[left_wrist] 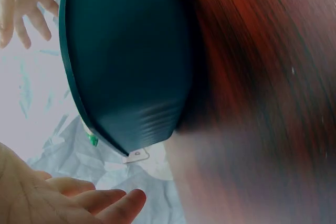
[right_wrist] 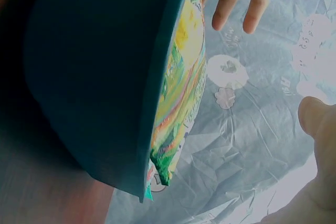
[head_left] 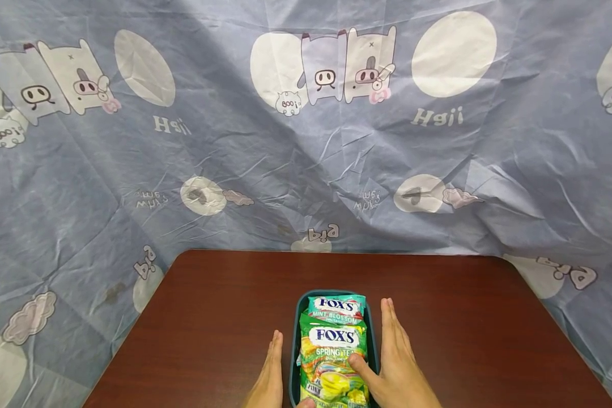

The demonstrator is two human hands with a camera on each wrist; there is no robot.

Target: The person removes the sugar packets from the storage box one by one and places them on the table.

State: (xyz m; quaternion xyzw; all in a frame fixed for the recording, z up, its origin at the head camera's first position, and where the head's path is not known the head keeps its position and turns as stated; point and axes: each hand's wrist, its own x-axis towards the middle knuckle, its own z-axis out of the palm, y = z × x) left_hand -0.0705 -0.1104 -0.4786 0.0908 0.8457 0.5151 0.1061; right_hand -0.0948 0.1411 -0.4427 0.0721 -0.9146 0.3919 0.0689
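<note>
A dark teal plastic bin (head_left: 294,340) stands on the table, its near end cut off by the head view's lower edge. Inside it lie a green Fox's Spring Tea candy bag (head_left: 331,362) and, behind that, a teal Fox's Mint Blossom bag (head_left: 336,309). My left hand (head_left: 269,374) is held upright beside the bin's left wall, fingers straight. On the other side is my right hand (head_left: 400,362), fingers extended forward and thumb overlapping the Spring Tea bag in the head view. In the left wrist view the left palm (left_wrist: 52,198) faces the bin wall (left_wrist: 126,51), holding nothing.
The brown wooden table (head_left: 209,317) stretches to both sides of the bin and behind it. A grey-blue cloth (head_left: 285,153) printed with cartoon pigs hangs beyond the table's far edge and down both sides.
</note>
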